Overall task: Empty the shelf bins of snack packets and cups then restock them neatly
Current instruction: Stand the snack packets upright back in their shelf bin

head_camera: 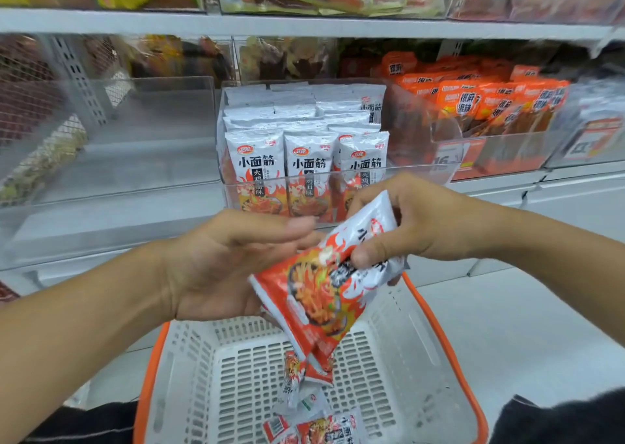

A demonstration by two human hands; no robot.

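Observation:
A small stack of white-and-red snack packets (324, 291) hangs over the white basket (406, 359). My right hand (416, 220) pinches the stack's upper end from above. My left hand (220, 261) lies palm-up against its left edge, fingers spread and touching it. Behind my hands, a clear shelf bin (338, 179) holds upright rows of the same packets (306, 152). Several more packets (304, 410) lie loose on the basket's floor.
The basket has an orange rim (449, 352) and sits right below my hands. To the left is a clear bin (135, 132) with nothing in it. Orange packets (480, 105) fill the bin to the right. A higher shelf (304, 24) carries more snack bins.

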